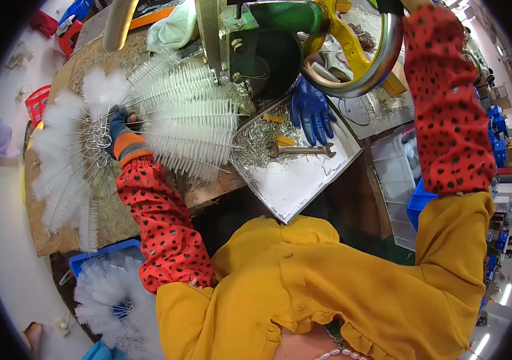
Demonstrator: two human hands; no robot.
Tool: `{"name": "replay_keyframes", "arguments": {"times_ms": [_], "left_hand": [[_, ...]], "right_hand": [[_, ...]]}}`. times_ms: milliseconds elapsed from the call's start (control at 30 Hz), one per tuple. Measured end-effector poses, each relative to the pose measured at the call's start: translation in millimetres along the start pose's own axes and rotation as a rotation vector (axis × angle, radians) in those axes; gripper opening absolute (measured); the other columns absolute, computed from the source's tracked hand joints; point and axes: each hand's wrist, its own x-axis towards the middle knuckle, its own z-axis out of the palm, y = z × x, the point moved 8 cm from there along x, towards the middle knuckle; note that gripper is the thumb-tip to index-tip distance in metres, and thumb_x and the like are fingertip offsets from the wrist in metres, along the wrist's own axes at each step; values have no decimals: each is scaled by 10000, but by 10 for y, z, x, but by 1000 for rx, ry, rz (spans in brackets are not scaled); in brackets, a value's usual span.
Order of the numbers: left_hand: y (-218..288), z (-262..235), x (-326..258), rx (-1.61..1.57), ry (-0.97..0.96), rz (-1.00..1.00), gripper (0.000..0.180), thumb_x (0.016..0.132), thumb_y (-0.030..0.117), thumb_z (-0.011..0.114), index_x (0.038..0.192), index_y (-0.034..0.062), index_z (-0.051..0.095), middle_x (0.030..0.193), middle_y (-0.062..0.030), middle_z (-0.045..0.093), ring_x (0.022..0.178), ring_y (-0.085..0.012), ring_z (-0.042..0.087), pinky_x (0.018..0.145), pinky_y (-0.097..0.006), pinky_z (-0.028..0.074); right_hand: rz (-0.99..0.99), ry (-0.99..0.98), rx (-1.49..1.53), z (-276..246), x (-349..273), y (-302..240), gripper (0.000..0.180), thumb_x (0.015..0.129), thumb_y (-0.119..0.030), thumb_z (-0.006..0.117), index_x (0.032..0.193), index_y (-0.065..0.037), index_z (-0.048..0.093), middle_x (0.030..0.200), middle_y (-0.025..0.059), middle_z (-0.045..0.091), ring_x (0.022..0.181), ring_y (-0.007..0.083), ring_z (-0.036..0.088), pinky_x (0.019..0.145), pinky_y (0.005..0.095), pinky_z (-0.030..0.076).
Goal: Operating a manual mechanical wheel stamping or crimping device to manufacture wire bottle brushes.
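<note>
My left hand [123,127], in a blue and orange glove with bare fingertips, is closed around the wire stems of white-bristled brushes. A fan of these brushes [187,120] spreads to the right of the hand. More white brushes [61,150] with looped wire ends radiate to its left on the worn wooden table [58,240]. My right arm reaches up to the far edge, where only a sliver of my right hand [413,5] shows beside the metal handwheel [388,60]. Its fingers are out of sight. The handwheel belongs to a green machine [286,17] with yellow spokes.
A white tray [295,189] holds wire clippings [253,147], a wrench [301,150] and a blue glove [313,114]. Below the table's left part, a blue bin [103,253] stands with more brushes [121,300]. A clear plastic crate [394,174] sits at right. A pale cloth [173,27] lies behind.
</note>
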Motion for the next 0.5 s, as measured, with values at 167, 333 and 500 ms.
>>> {"name": "replay_keyframes", "arguments": {"times_ms": [167, 333, 500], "left_hand": [[-13, 15, -27, -7, -35, 38, 102, 803, 90, 682, 874, 134, 623, 689, -12, 586, 524, -132, 524, 464, -254, 464], [-181, 83, 41, -181, -383, -120, 165, 839, 226, 700, 954, 125, 640, 826, -50, 680, 700, -157, 650, 621, -321, 570], [-142, -134, 250, -430, -375, -65, 187, 885, 148, 627, 1072, 134, 631, 986, -99, 687, 856, -205, 674, 708, -381, 599]], "right_hand": [[77, 544, 277, 267, -1305, 23, 264, 862, -195, 634, 995, 6, 527, 779, 79, 576, 676, 102, 582, 600, 256, 466], [-86, 829, 345, 1220, -2002, 682, 362, 862, -142, 649, 1100, 18, 427, 830, 83, 586, 658, 131, 604, 601, 272, 503], [32, 592, 284, 882, -1634, 1021, 368, 836, -229, 642, 1053, 16, 474, 731, 134, 593, 657, 260, 595, 630, 363, 469]]}}
